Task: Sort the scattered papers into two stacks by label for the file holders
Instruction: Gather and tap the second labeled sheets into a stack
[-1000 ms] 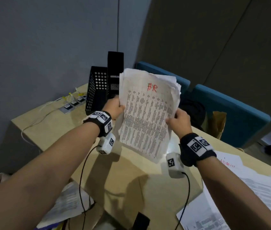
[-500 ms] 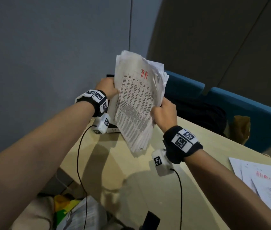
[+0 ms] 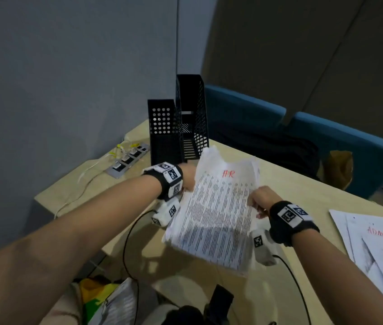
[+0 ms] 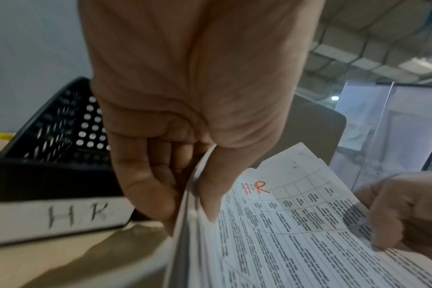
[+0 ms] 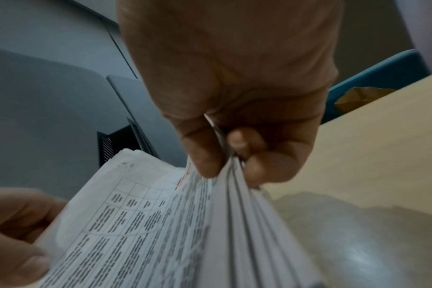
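A thick stack of printed papers [image 3: 216, 214] marked "HR" in red hangs tilted over the wooden desk [image 3: 286, 184]. My left hand [image 3: 187, 178] pinches its left edge, thumb on top and fingers [image 4: 146, 187] underneath. My right hand [image 3: 262, 200] pinches the right edge [image 5: 231, 194] the same way. Two black mesh file holders [image 3: 178, 127] stand just behind the stack; the left wrist view shows an "HR" label [image 4: 77, 213] on one holder's front. A second pile headed "ADMIN" in red [image 3: 378, 238] lies flat at the desk's right.
A power strip with cables [image 3: 128, 160] lies on the desk left of the holders. Blue chairs [image 3: 350, 146] with a brown paper bag [image 3: 338, 167] stand behind the desk. A grey wall [image 3: 68, 66] is close on the left. Bags lie on the floor below [image 3: 106, 301].
The stack has come down from raised and nearly upright in front of the holders to a lower, flatter tilt over the desk. Both hands kept their hold on its edges.
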Tool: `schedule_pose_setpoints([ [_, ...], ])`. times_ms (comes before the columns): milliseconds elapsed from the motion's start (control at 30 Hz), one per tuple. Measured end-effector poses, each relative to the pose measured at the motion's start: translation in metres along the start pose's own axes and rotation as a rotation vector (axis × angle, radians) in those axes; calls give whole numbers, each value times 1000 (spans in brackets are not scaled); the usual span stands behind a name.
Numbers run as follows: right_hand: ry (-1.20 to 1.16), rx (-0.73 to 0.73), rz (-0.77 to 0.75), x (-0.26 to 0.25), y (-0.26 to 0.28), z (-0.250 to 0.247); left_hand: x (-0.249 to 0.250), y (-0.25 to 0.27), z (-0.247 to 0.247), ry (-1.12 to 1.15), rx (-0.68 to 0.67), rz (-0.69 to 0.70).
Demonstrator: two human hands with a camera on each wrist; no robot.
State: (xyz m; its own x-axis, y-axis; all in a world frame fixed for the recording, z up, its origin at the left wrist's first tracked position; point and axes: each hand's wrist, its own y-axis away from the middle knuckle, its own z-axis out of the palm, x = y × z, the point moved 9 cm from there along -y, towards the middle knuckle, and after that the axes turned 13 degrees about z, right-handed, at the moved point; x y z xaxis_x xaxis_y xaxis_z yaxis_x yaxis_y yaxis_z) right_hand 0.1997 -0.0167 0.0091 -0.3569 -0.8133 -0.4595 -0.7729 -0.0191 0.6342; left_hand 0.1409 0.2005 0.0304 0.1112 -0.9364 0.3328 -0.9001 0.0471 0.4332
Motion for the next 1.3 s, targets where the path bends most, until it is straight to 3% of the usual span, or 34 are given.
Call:
schedule_pose_setpoints([
  [100,47,-67,48,22,-9,21,-10,-2,33,-3,-74,-50],
  [300,125,-157,65,26,-7,38,-33,7,49,155,-70,-52],
  [533,259,-208,70,29,-8,72,-62,20,84,245,-224,-118],
  [733,266,-19,-49,25,-17,84,-83,26,88,113,-73,-225],
  [867,315,-69,-37,35,-18,83,-81,31,82,109,-2,-267],
  [1000,601,19,-92,47,-12,52,-63,29,66,31,119,-287],
  [1100,844,254,-108,73,-12,9,-24,18,59,-73,165,-205],
  [1300,786,362,231,205,-20,-85,79,-15,92,-168,50,18],
])
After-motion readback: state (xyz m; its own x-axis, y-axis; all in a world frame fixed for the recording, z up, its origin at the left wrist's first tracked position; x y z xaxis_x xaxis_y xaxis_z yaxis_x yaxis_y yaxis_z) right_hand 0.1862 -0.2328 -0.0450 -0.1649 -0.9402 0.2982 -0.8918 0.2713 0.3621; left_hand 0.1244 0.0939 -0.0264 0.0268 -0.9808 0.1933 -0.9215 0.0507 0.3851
